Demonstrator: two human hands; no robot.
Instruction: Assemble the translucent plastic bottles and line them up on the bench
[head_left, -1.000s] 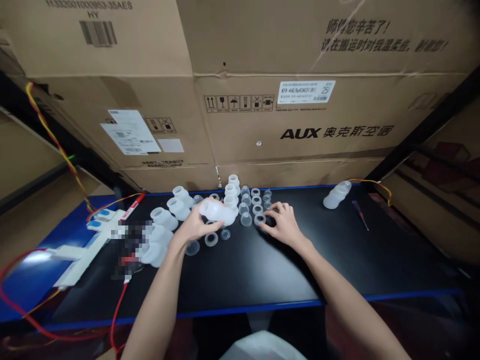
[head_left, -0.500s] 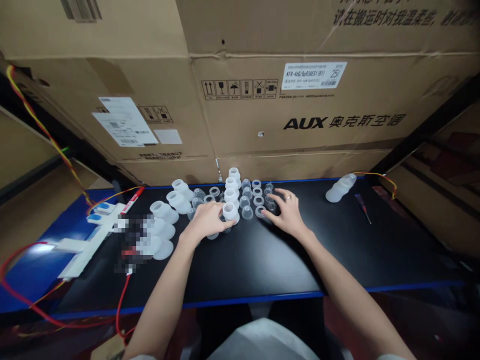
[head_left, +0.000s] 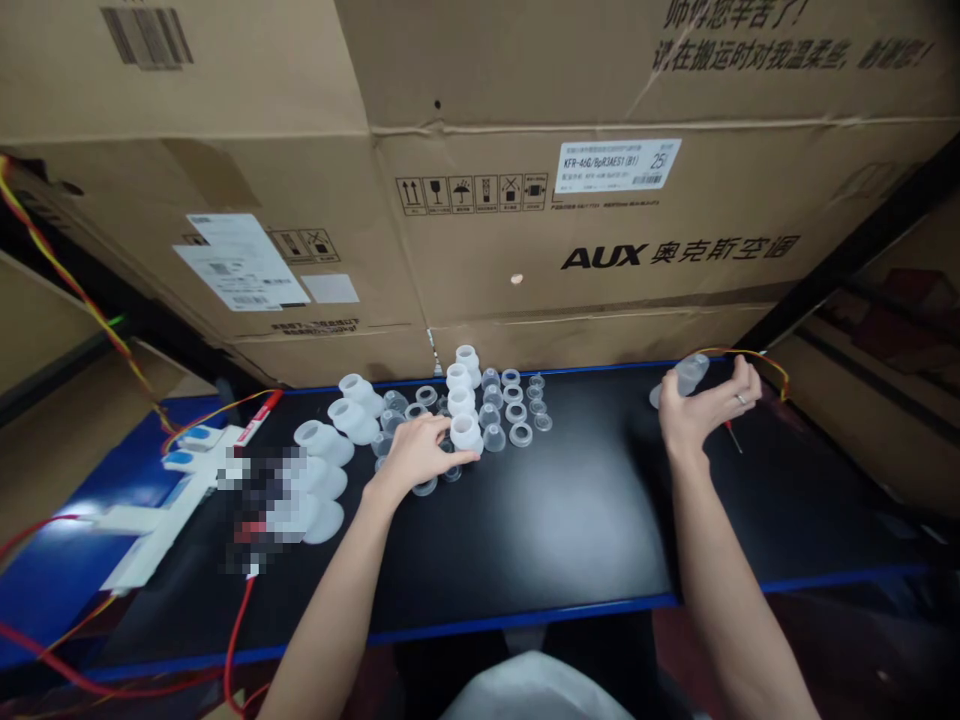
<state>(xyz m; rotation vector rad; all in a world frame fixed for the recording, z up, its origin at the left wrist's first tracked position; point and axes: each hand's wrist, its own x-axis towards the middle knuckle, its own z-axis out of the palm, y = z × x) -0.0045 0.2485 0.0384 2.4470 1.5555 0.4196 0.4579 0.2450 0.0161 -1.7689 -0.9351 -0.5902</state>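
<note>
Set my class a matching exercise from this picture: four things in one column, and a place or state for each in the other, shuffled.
Column one
1. Left hand
2. Right hand
3. AUX-printed carton
4. Power strip

Column two
A. Behind the black table
B. White with blue parts, toward the left side
C. Thumb and fingers spread, at the lone translucent piece on the right
D. At the nearest white piece of the central row

Right pairs: 1-D, 2-C, 3-A, 4-B
</note>
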